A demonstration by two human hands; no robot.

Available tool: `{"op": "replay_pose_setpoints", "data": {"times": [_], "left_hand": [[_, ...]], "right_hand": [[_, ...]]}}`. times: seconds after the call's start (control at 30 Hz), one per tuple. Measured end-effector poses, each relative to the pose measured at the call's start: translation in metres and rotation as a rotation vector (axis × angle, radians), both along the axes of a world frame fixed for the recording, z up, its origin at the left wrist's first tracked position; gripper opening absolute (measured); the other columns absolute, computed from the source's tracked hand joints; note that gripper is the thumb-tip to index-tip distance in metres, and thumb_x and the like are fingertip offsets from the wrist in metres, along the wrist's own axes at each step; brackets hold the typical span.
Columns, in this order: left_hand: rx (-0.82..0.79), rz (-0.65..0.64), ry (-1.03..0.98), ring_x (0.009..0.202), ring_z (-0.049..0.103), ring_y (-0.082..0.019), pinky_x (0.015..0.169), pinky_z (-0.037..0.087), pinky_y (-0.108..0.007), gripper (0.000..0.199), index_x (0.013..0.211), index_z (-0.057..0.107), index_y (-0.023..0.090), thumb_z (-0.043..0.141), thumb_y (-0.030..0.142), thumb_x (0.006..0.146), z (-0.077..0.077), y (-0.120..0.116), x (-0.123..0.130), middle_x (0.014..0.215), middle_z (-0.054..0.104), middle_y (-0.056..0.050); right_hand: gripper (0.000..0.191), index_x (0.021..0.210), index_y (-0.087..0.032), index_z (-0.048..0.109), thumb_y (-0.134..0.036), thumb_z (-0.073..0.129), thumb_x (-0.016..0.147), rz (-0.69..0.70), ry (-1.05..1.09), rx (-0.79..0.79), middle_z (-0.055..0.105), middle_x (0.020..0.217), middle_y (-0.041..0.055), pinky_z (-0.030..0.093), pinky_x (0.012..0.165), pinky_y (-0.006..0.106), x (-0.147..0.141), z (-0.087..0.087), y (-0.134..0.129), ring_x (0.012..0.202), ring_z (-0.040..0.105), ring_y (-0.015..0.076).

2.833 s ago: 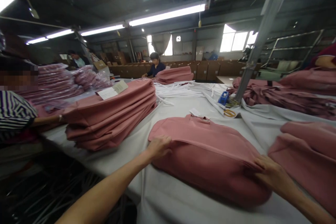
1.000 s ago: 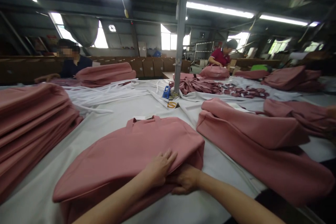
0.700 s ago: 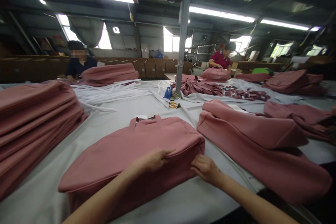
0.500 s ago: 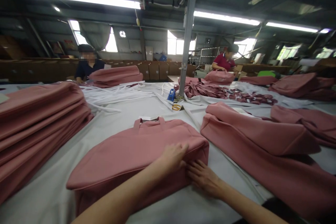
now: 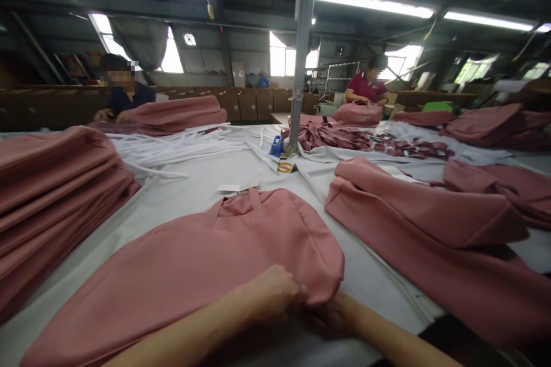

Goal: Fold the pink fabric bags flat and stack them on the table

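Observation:
A pink fabric bag (image 5: 206,258) with two short handles lies in front of me, a white tag (image 5: 236,187) by its handles. My left hand (image 5: 278,292) is closed on the bag's near edge, towards its right end. Close beside it, my right hand (image 5: 333,312) grips the same edge from below at the right corner. Its fingertips are in shadow and partly hidden by the bag.
Folded pink bags are stacked at left (image 5: 55,195), and more pink bags (image 5: 422,212) lie at right. Beyond are white strips (image 5: 172,146), a blue tape dispenser (image 5: 276,145), yellow-handled scissors (image 5: 284,167) and a metal post (image 5: 299,69). Two people work across the table.
The bag's near side has folded under and its left end has come towards me. My left hand has moved down from the top to the near edge and closed; my right hand has gone under the edge.

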State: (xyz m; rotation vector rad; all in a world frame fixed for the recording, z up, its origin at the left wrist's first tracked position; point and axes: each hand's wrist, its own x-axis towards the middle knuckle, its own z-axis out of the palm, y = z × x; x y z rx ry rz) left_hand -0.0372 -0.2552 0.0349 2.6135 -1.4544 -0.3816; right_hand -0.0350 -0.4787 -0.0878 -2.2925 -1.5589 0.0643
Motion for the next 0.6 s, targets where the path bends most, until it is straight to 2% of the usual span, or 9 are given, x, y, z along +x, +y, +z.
{"op": "replay_pose_setpoints", "data": {"times": [0.1,0.2,0.27,0.3,0.37,0.43,0.5,0.53,0.6], "left_hand": [[-0.081,0.073,0.039,0.082,0.058,-0.021,0.068,0.044,-0.03,0.009,0.089,0.057,0.024,0.056,0.026,0.08,-0.033,-0.006,-0.009,0.096,0.063,-0.004],[-0.144,0.315,0.043,0.102,0.053,-0.028,0.088,0.044,-0.041,0.029,0.104,0.055,0.021,0.059,0.027,0.076,-0.064,-0.008,-0.009,0.114,0.056,-0.01],[-0.177,0.434,0.051,0.115,0.046,-0.031,0.097,0.04,-0.046,0.045,0.115,0.05,0.017,0.059,0.017,0.07,-0.075,-0.005,-0.003,0.129,0.048,-0.015],[-0.221,0.46,0.077,0.121,0.043,-0.031,0.101,0.037,-0.046,0.051,0.121,0.048,0.015,0.057,0.014,0.07,-0.076,-0.002,0.002,0.135,0.044,-0.017],[-0.366,0.483,0.193,0.126,0.042,-0.03,0.106,0.034,-0.045,0.053,0.13,0.043,0.015,0.052,0.016,0.078,-0.068,0.003,0.016,0.141,0.042,-0.017],[-0.543,0.484,0.407,0.123,0.047,-0.028,0.107,0.035,-0.043,0.047,0.134,0.046,0.018,0.048,0.025,0.087,-0.047,0.006,0.029,0.136,0.052,-0.012],[-0.635,0.447,0.583,0.116,0.055,-0.027,0.104,0.04,-0.04,0.042,0.131,0.052,0.02,0.045,0.032,0.091,-0.023,0.007,0.038,0.127,0.061,-0.006],[-0.646,0.422,0.635,0.113,0.057,-0.027,0.102,0.042,-0.04,0.041,0.129,0.055,0.02,0.046,0.035,0.092,-0.013,0.007,0.04,0.124,0.063,-0.005],[-0.598,0.407,0.647,0.114,0.057,-0.029,0.103,0.042,-0.042,0.043,0.129,0.057,0.02,0.046,0.039,0.092,0.0,0.006,0.04,0.124,0.064,-0.003]], "right_hand": [[0.026,0.102,-0.024,0.065,-0.029,0.047,0.083,-0.011,0.059,0.058,0.068,0.103,0.0048,0.044,0.097,0.033,0.007,-0.018,0.006,0.103,0.058,0.0217],[0.034,0.111,-0.023,0.063,-0.029,0.051,0.079,-0.111,0.105,0.151,0.063,0.119,0.0078,0.039,0.103,0.041,0.015,-0.022,0.015,0.117,0.051,0.0267],[0.043,0.119,-0.021,0.059,-0.027,0.053,0.077,-0.229,0.134,0.237,0.055,0.132,0.011,0.034,0.106,0.048,0.018,-0.02,0.022,0.126,0.044,0.0302],[0.046,0.121,-0.021,0.058,-0.026,0.055,0.075,-0.288,0.151,0.286,0.054,0.134,0.0112,0.035,0.106,0.048,0.018,-0.019,0.025,0.126,0.044,0.03],[0.043,0.115,-0.023,0.06,-0.023,0.058,0.073,-0.402,0.185,0.394,0.062,0.123,0.0075,0.041,0.1,0.041,0.017,-0.02,0.029,0.114,0.055,0.0255],[0.033,0.106,-0.023,0.063,-0.021,0.059,0.073,-0.546,0.2,0.512,0.07,0.098,0.0033,0.048,0.09,0.035,0.013,-0.022,0.029,0.095,0.063,0.0208],[0.026,0.103,-0.02,0.062,-0.023,0.056,0.078,-0.754,0.184,0.636,0.068,0.084,0.0037,0.05,0.084,0.036,0.011,-0.024,0.025,0.083,0.063,0.0203],[0.028,0.107,-0.018,0.06,-0.024,0.055,0.08,-0.87,0.167,0.696,0.067,0.085,0.0057,0.049,0.084,0.039,0.011,-0.024,0.021,0.083,0.062,0.0215],[0.044,0.121,-0.015,0.051,-0.026,0.056,0.079,-1.054,0.14,0.794,0.064,0.101,0.0117,0.047,0.088,0.044,0.016,-0.02,0.013,0.095,0.059,0.025]]}}
